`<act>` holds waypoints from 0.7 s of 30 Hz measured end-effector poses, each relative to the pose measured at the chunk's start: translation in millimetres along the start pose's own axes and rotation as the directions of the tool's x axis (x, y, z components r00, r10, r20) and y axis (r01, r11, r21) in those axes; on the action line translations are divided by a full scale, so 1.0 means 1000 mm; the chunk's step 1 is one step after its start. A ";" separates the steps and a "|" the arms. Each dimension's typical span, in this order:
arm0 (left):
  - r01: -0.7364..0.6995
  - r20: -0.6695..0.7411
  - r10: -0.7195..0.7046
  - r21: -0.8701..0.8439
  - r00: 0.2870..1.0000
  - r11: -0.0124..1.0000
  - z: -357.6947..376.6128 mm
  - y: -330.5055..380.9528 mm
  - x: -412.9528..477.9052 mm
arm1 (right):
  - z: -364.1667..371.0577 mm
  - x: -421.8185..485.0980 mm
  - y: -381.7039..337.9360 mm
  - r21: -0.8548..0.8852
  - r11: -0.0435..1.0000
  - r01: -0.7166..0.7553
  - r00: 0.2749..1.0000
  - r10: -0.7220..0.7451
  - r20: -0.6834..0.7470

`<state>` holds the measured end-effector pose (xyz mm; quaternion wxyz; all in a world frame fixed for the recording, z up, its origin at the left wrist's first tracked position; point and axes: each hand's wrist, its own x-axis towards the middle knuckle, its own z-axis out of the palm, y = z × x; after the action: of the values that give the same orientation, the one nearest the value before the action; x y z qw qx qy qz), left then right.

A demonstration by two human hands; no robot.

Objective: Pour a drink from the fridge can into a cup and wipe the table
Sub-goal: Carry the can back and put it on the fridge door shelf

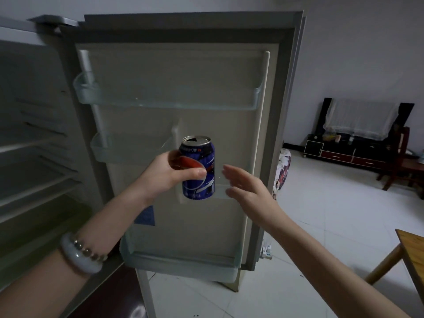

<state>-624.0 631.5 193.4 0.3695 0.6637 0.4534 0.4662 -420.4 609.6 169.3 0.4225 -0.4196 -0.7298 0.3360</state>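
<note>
Head view, big things first: what's in front of you?

— My fridge (34, 134), with its door (206, 65) swung wide. The door shelves (165, 95) facing me look bare. Low on my right, one wooden corner of the table (413, 246) pokes into the view.

And the can?

— The can (202, 171) is in my left hand (169, 173), upright, held in the air in front of the door's inner face. My fingers and thumb wrap round its middle. The top looks already opened, though I can't be sure in this dim light.

Your other hand?

— My right hand (247, 189) holds nothing. Its fingers are straight and relaxed, just beside the can but not touching it. It's blurred, so I'd guess it's moving. The smallest thing to mention is the bracelet (78, 255) on my left wrist.

So how far along are you?

— Early, I'd say. Fetching the can is as good as done. The door isn't shut, I see no cup and no cloth, so both the pouring and the wiping are ahead of me.
</note>
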 end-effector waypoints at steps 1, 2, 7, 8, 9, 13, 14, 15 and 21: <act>-0.004 -0.002 0.004 0.008 1.000 1.000 0.000 0.004 0.006 | 0.000 0.006 -0.009 0.050 0.999 -0.007 0.999 0.005 0.049; -0.012 -0.010 0.013 0.023 1.000 1.000 0.000 0.007 0.011 | 0.000 0.012 -0.015 0.093 0.996 -0.002 0.997 -0.005 0.073; -0.037 -0.046 0.042 0.101 0.998 0.994 0.000 0.012 0.036 | -0.009 0.039 -0.021 0.177 0.984 -0.025 0.998 0.013 0.068; -0.029 -0.049 0.035 0.112 0.998 0.993 0.001 0.010 0.041 | -0.011 0.044 -0.019 0.171 0.984 -0.045 0.997 0.034 0.067; -0.019 -0.048 0.025 0.121 0.999 0.992 0.002 0.007 0.045 | -0.012 0.049 -0.016 0.164 0.984 -0.068 0.996 0.058 0.065; 0.018 -0.031 -0.014 0.133 0.999 0.991 0.008 -0.008 0.060 | -0.011 0.065 -0.004 0.145 0.977 -0.154 0.988 0.149 0.046; 0.025 -0.022 -0.022 0.142 1.000 0.989 0.009 -0.011 0.062 | -0.010 0.067 -0.001 0.146 0.974 -0.172 0.985 0.168 0.043; 0.029 -0.013 -0.027 0.151 1.000 0.988 0.010 -0.014 0.064 | -0.010 0.068 0.002 0.147 0.971 -0.191 0.981 0.187 0.042; 0.034 0.018 -0.039 0.220 0.999 0.975 0.018 -0.025 0.068 | -0.011 0.071 0.010 0.124 0.950 -0.286 0.958 0.280 0.060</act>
<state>-602.4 703.0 184.2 0.3073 0.6974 0.5100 0.3988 -427.8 679.4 189.6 0.3814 -0.4840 -0.6471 0.4489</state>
